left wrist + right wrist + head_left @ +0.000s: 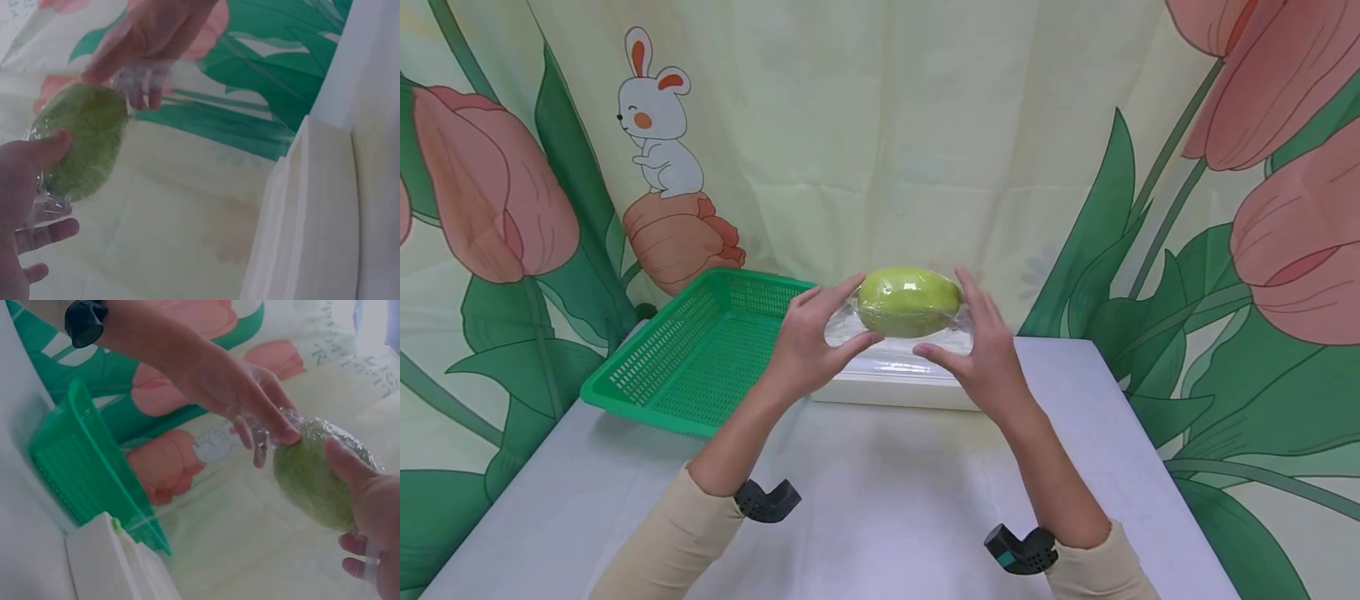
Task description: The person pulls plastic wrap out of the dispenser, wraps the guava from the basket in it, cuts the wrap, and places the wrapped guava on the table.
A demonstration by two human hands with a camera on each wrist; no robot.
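Note:
An oval green fruit (910,302), wrapped in clear cling film, is held up above a white cling film box. My left hand (812,342) grips its left end between thumb and fingers, and my right hand (988,354) grips the right end the same way. In the left wrist view a thumb presses the side of the fruit (84,140), with loose film gathered at both ends. The right wrist view shows both hands on the fruit (319,478). Behind and below them lies the white box (895,392), with film showing on top, partly hidden by the hands.
A green plastic basket (677,392) with slotted walls stands at the left, beside the box. Both rest on a white table (880,500). A curtain (955,150) printed with tulips and a rabbit hangs right behind the table.

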